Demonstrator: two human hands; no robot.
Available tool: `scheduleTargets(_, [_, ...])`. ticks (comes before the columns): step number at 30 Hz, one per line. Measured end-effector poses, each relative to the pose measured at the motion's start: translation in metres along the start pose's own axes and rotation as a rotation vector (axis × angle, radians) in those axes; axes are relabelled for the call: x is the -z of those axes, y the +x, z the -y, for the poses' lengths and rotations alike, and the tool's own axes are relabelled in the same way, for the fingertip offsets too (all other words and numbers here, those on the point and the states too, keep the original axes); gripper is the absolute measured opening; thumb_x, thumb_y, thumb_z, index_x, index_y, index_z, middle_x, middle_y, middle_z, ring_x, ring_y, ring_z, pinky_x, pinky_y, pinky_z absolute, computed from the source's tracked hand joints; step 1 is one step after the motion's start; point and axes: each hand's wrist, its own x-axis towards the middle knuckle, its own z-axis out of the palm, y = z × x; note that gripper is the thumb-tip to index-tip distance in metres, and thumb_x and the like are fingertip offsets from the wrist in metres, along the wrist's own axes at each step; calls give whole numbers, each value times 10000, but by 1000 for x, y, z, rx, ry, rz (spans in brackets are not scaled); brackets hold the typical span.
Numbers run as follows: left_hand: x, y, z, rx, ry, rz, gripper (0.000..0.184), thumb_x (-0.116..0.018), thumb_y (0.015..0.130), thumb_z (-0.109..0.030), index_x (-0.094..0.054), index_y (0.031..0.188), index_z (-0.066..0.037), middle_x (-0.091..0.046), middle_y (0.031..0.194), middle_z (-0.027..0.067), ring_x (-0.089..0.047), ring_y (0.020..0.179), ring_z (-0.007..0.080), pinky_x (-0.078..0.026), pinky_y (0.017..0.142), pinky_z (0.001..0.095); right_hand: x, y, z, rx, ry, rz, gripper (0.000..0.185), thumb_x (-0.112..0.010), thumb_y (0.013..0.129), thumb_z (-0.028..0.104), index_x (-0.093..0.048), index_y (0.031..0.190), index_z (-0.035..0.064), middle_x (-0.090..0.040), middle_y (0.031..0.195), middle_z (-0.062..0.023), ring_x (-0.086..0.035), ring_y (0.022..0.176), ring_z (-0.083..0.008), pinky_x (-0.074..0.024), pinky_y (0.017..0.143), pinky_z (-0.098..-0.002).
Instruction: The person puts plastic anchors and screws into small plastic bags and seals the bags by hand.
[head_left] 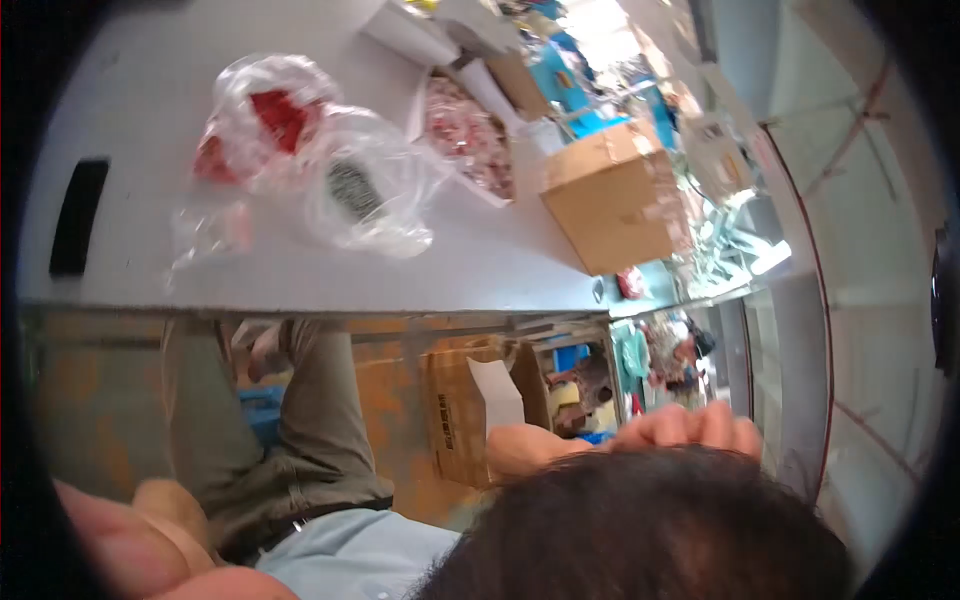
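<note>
At the lower left, my left hand (150, 545) is large, blurred and close to the lens, cut off by the frame edge. Its visible fingers are bent and drawn together; anything inside them is hidden. My right hand (685, 430) shows as a row of curled fingers beyond a dark-haired head (650, 530), which hides the palm. A bare wrist or forearm (525, 450) shows left of those fingers. Whose head it is, I cannot tell. Khaki trousers (325, 420) and a light blue shirt (360, 545) lie below the table edge.
A grey table (480, 260) carries clear plastic bags (385, 215) with red and dark contents, a black strip (80, 215) and a white box (470, 140) of pinkish pieces. A cardboard box (610, 195) stands at the table's right end. Another open carton (450, 420) sits below.
</note>
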Motion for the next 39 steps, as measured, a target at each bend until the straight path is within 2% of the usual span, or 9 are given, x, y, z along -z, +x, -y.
scheduleTargets(1, [13,-8,-16,14,51,28,233,-588,963,-95,-630,1107,84,-688,1057,144,-636,917,143,-507,810,273,-8,-30,-2,18,53,5,389,-546,917,353,-381,614,174,-463,678,-12,-487,664,-207,-402,565,-387])
scheduleTargets(3, [19,-26,-29,81,80,84,236,-588,963,-99,-630,1107,84,-689,1056,144,-637,916,144,-507,812,274,-29,-100,-23,-157,260,364,395,-541,980,385,-466,669,154,-485,692,-19,-483,709,-200,-388,605,-372])
scheduleTargets(13, [9,-45,-47,110,42,7,250,-587,964,-118,-630,1106,83,-689,1054,146,-638,915,149,-507,818,280,-18,-129,-54,-122,-214,420,369,-540,986,376,-483,703,147,-496,716,-21,-486,718,-201,-391,616,-369])
scheduleTargets(24, [15,-54,-68,162,108,61,266,-587,964,-139,-630,1104,83,-690,1051,148,-640,913,155,-506,826,286,-45,-167,-91,-58,-608,493,339,-539,994,366,-504,746,139,-508,745,-24,-489,729,-201,-395,628,-365])
scheduleTargets(39, [30,-44,-90,168,181,129,288,-586,965,-167,-630,1102,82,-691,1048,151,-642,910,164,-505,836,295,-76,-100,-18,-8,-1155,507,302,-538,1005,353,-531,803,128,-526,785,-28,-494,743,-202,-401,646,-359])
